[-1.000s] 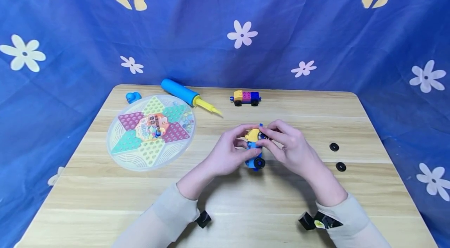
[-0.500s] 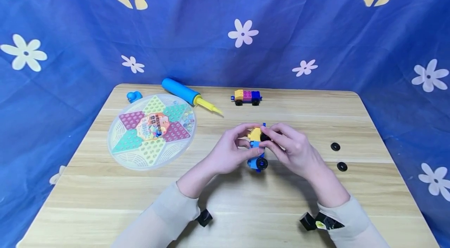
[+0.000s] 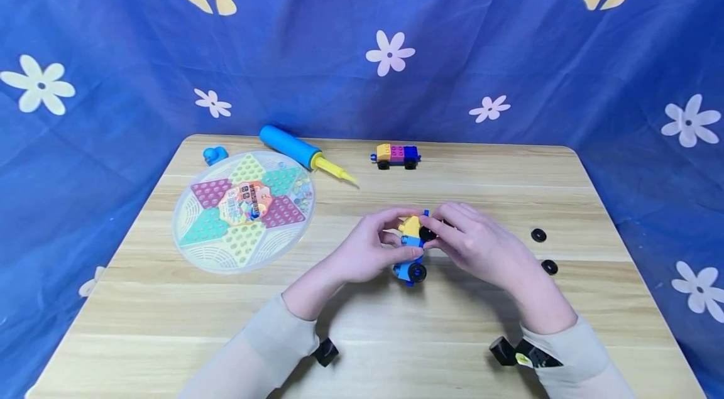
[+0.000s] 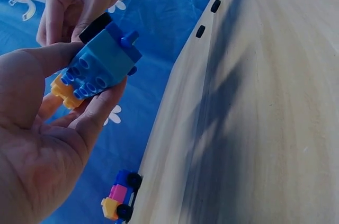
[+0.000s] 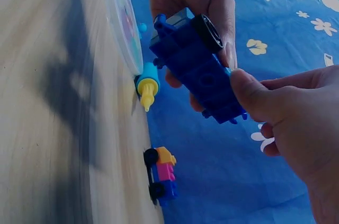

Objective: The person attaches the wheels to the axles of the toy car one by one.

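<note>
My left hand (image 3: pixel 367 247) grips a toy brick car (image 3: pixel 411 240) above the table, thumb on one side and fingers on the other. It has a yellow brick, light blue bricks (image 4: pixel 103 57) and a dark blue base (image 5: pixel 190 65). One black wheel (image 3: pixel 416 273) is mounted at the end nearer me. At the yellow end, my right hand (image 3: pixel 481 247) pinches a second black wheel (image 3: pixel 427 234) against the car's side. In the right wrist view the right thumb and fingers hide that wheel. The car's underside faces the right wrist camera.
Two loose black wheels (image 3: pixel 539 235) lie on the table to the right. Another brick car (image 3: pixel 397 155) stands at the back, near a blue and yellow hand pump (image 3: pixel 291 147). A round Chinese checkers board (image 3: pixel 186 223) and a blue toy duck (image 3: pixel 215 155) lie left.
Both hands and the car have come slightly nearer me. The black wheel at the yellow end has turned its dark face into view, and the right fingers have shifted around it.
</note>
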The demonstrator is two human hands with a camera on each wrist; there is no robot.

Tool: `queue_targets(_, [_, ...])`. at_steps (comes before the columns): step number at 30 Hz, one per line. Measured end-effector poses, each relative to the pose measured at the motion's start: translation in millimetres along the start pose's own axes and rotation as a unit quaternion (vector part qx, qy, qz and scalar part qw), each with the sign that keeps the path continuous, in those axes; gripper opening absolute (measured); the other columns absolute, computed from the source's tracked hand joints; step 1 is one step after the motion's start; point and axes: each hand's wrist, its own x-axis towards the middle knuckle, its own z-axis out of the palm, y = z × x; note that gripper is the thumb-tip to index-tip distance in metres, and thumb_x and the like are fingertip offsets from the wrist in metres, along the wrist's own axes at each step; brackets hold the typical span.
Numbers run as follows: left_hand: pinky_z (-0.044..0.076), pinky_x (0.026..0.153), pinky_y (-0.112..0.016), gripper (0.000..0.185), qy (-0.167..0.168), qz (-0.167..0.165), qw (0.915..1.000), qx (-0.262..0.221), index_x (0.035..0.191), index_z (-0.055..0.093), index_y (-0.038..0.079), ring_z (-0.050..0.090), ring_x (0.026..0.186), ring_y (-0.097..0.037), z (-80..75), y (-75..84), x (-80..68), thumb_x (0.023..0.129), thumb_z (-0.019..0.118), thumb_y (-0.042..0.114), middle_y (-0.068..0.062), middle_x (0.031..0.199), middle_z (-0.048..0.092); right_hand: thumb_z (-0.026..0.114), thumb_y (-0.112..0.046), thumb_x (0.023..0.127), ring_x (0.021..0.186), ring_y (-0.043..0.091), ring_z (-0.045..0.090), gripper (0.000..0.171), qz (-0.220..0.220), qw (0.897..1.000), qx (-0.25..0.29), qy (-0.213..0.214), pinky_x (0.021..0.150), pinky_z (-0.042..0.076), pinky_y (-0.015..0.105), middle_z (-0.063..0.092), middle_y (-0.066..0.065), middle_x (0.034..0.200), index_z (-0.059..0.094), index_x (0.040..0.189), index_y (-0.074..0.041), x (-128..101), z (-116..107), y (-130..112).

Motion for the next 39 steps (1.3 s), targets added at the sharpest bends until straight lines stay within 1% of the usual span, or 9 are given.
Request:
queue_targets(3, [0.056, 0.065, -0.026, 0.058, -0.007, 0.004, 0.9999, -0.011, 0.151, 0.056, 0.021, 0.075, 0.088, -0.026, 0.7, 0.5, 0.1, 0.098, 0.079, 0.013, -0.007, 0.127, 0.065, 0.07, -0.022, 0.105, 0.087, 0.016, 0.061, 0.035, 0.018, 0.999, 0.038, 0.018, 0.075, 0.057, 0.029, 0.065, 0.007, 0.11, 0.07, 0.131, 0.002, -2.8, 1.6, 2.0])
queue_targets(6, [0.057, 0.065, -0.026, 0.058, -0.009, 0.009, 0.9998, -0.017, 0.151, 0.056, 0.02, 0.075, 0.087, -0.025, 1.8, 1.6, 0.1, 0.098, 0.079, 0.012, -0.009, 0.124, 0.065, 0.06, -0.033, 0.11, 0.084, 0.01, 0.06, 0.042, 0.045, 0.995, 0.084, 0.042, 0.07, 0.052, 0.02, 0.065, 0.005, 0.112, 0.072, 0.131, 0.001, -5.2, 3.9, 3.4])
queue_targets(11, [0.055, 0.063, -0.025, 0.057, -0.005, 0.016, 0.9999, -0.003, 0.15, 0.057, 0.02, 0.073, 0.083, -0.024, 2.3, 2.3, 0.1, 0.098, 0.079, 0.012, -0.006, 0.123, 0.066, 0.076, -0.017, 0.1, 0.087, 0.008, 0.06, 0.034, 0.086, 0.985, 0.139, 0.047, 0.07, 0.048, 0.017, 0.066, -0.001, 0.112, 0.074, 0.13, -0.001, -4.8, 4.6, 2.0])
queue_targets(15, [0.06, 0.069, -0.029, 0.058, -0.001, 0.019, 0.9996, 0.022, 0.15, 0.058, 0.021, 0.073, 0.085, -0.023, 3.3, 1.1, 1.3, 0.097, 0.081, 0.014, -0.002, 0.129, 0.067, 0.081, -0.005, 0.092, 0.084, 0.01, 0.063, 0.032, 0.087, 0.982, 0.16, 0.043, 0.069, 0.051, 0.019, 0.068, -0.002, 0.106, 0.077, 0.123, 0.001, -4.5, 3.0, 1.0])
queue_targets(20, [0.062, 0.074, -0.032, 0.059, 0.001, 0.016, 0.999, 0.04, 0.15, 0.058, 0.019, 0.074, 0.086, -0.022, 6.2, 1.0, 2.0, 0.096, 0.082, 0.015, 0.0, 0.131, 0.067, 0.088, -0.003, 0.085, 0.077, 0.008, 0.063, 0.03, 0.078, 0.983, 0.16, 0.04, 0.065, 0.052, 0.018, 0.072, -0.002, 0.1, 0.079, 0.114, 0.0, -3.1, -1.5, 0.8])
queue_targets(25, [0.062, 0.076, -0.036, 0.058, 0.011, 0.028, 0.9983, 0.049, 0.149, 0.059, 0.018, 0.073, 0.086, -0.02, 7.3, 3.2, 2.6, 0.096, 0.082, 0.014, 0.001, 0.132, 0.067, 0.092, -0.002, 0.08, 0.076, 0.008, 0.066, 0.03, 0.088, 0.982, 0.153, 0.061, 0.061, 0.052, 0.015, 0.077, 0.0, 0.098, 0.081, 0.108, -0.002, -0.3, -4.0, -1.0])
queue_targets(32, [0.062, 0.086, -0.049, 0.059, 0.014, 0.058, 0.997, 0.049, 0.149, 0.06, 0.015, 0.072, 0.093, -0.019, 6.9, 5.3, 2.0, 0.095, 0.083, 0.013, 0.001, 0.136, 0.066, 0.091, 0.0, 0.081, 0.082, 0.011, 0.072, 0.029, 0.113, 0.971, 0.192, 0.084, 0.066, 0.056, 0.019, 0.078, 0.0, 0.1, 0.082, 0.108, -0.004, 0.5, -3.2, -3.1])
queue_targets(35, [0.062, 0.084, -0.047, 0.058, 0.014, 0.05, 0.9978, 0.042, 0.148, 0.06, 0.016, 0.072, 0.092, -0.02, 7.1, 6.7, 0.3, 0.095, 0.083, 0.012, 0.0, 0.135, 0.066, 0.091, 0.002, 0.079, 0.085, 0.014, 0.074, 0.031, 0.112, 0.969, 0.199, 0.091, 0.07, 0.058, 0.022, 0.078, 0.001, 0.1, 0.082, 0.108, -0.004, -0.2, -1.2, -3.7])
queue_targets(39, [0.063, 0.078, -0.039, 0.057, 0.015, 0.034, 0.9988, 0.033, 0.148, 0.061, 0.017, 0.073, 0.09, -0.022, 7.7, 8.7, -0.7, 0.095, 0.082, 0.011, -0.001, 0.133, 0.067, 0.092, 0.004, 0.076, 0.086, 0.016, 0.075, 0.033, 0.104, 0.973, 0.181, 0.102, 0.073, 0.06, 0.023, 0.079, 0.001, 0.099, 0.082, 0.108, -0.003, -0.9, 1.6, -5.0])
